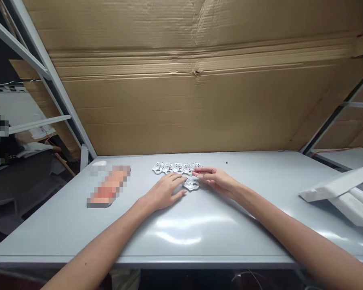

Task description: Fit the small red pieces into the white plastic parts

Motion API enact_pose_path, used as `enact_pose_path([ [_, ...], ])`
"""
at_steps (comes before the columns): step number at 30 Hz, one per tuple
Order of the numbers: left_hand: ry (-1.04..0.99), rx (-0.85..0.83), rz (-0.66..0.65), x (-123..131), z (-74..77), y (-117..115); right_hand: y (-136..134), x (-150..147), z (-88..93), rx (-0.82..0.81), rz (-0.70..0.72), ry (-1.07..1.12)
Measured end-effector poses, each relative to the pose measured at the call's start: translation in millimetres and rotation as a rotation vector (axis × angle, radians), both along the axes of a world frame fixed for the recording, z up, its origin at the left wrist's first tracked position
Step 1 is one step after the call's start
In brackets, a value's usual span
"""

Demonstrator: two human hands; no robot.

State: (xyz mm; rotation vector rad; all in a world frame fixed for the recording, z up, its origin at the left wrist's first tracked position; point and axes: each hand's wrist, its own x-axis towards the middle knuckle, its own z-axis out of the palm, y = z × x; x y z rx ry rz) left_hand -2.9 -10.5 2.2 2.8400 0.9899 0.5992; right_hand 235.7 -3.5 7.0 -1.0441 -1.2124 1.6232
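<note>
Several flat silver-white parts [178,168], each with a round hole at one end, stand side by side in a row on the table. One more part of the same shape, a loose silver-white part [190,185], lies in front of the row. My left hand [167,191] rests just left of this loose part, fingers stretched and thumb apart, its fingertips at the part's edge. On the other side my right hand [218,180] has thumb and fingertips pinched together by the row's right end. Whatever is between those fingertips is too small to make out.
The pale grey table [181,229] meets a cardboard wall [181,117] at its back. A blurred-out orange object [110,187] lies at the left. White foam-like pieces [345,193] sit at the right. A tiny dark bit [226,162] lies behind my right hand. Metal posts [57,84] frame the left side.
</note>
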Motion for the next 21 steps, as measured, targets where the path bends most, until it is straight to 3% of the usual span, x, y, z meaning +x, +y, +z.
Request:
enact_pose_path([
  [9,-0.016,-0.034,0.042,4.3,-4.8,-2.4,-5.4,-5.7,5.6,-0.042,-0.049,0.016],
  [17,-0.04,-0.073,0.109,7.8,-7.6,-0.2,-2.3,-5.8,2.4,0.055,-0.132,-0.123],
  [21,-0.061,-0.085,0.113,7.3,-7.9,0.3,-1.6,-7.2,1.4,0.071,-0.1,-0.138],
])
